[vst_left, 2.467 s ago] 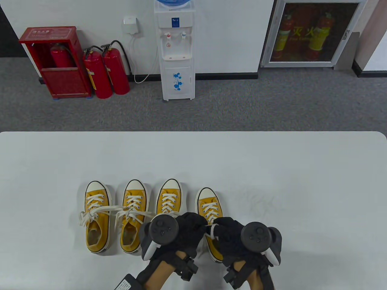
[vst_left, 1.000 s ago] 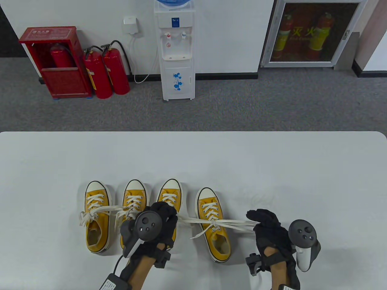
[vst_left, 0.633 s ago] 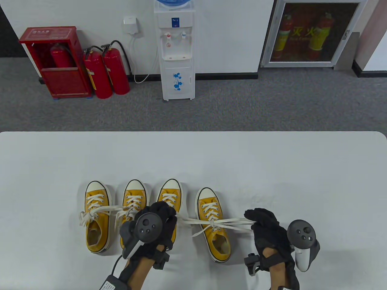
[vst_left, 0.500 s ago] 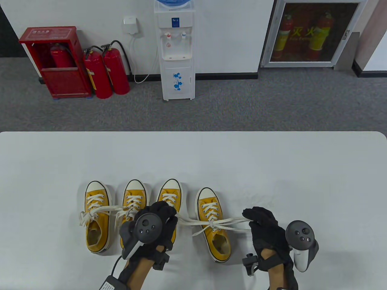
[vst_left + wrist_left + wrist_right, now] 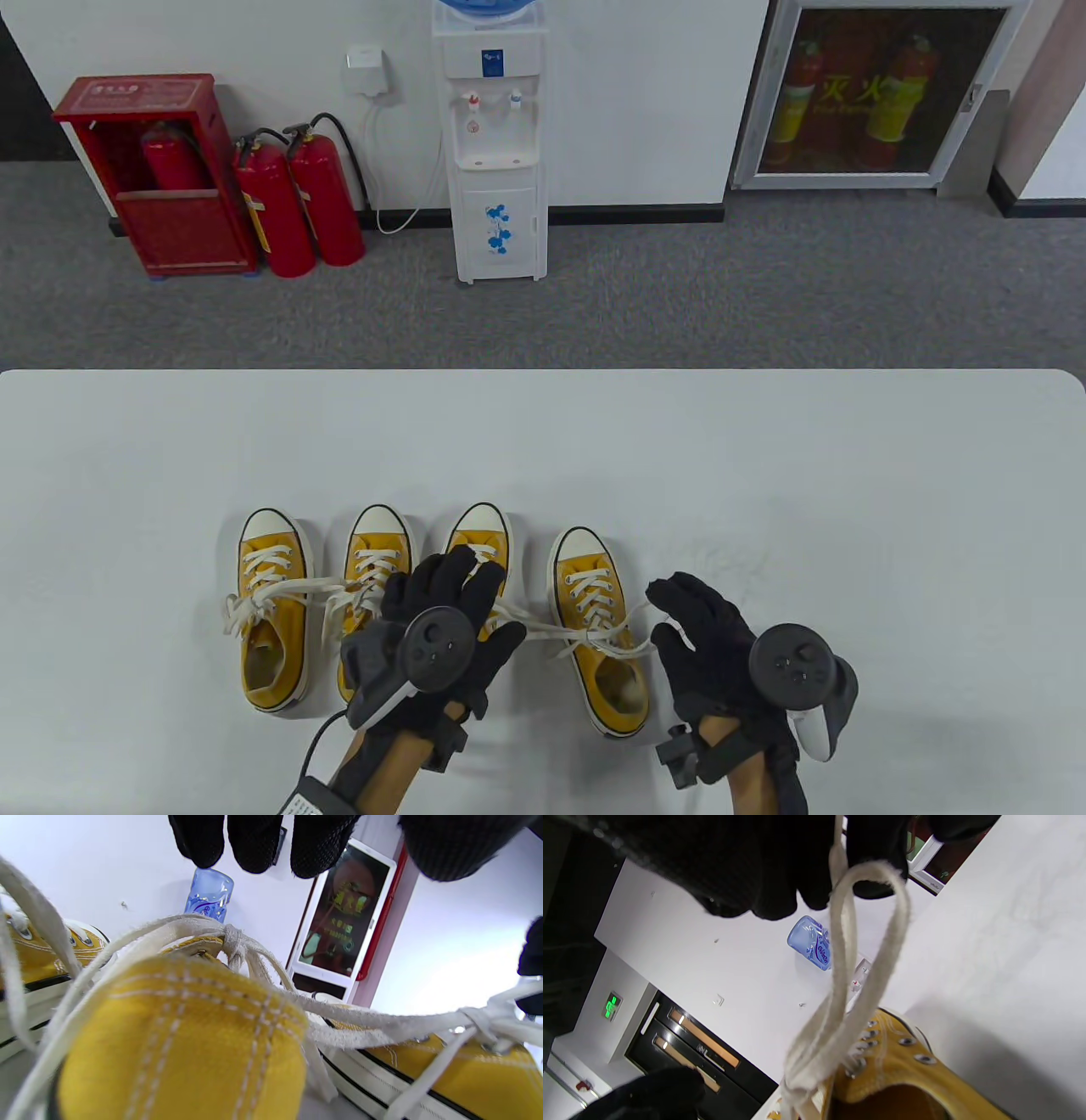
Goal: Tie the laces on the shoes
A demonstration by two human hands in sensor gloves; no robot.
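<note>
Left hand (image 5: 441, 624) fingers spread, holding nothing, lower centre. Right hand (image 5: 708, 641) pinches lace loop (image 5: 869, 942) of rightmost shoe (image 5: 598, 628).

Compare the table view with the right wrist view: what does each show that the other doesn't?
Only the table view: all four yellow canvas shoes in a row, the left hand open over the third, the far-left shoe tied. Only the right wrist view: a white lace loop hanging at the right hand's fingers. Both: the rightmost yellow shoe and the right hand.
</note>
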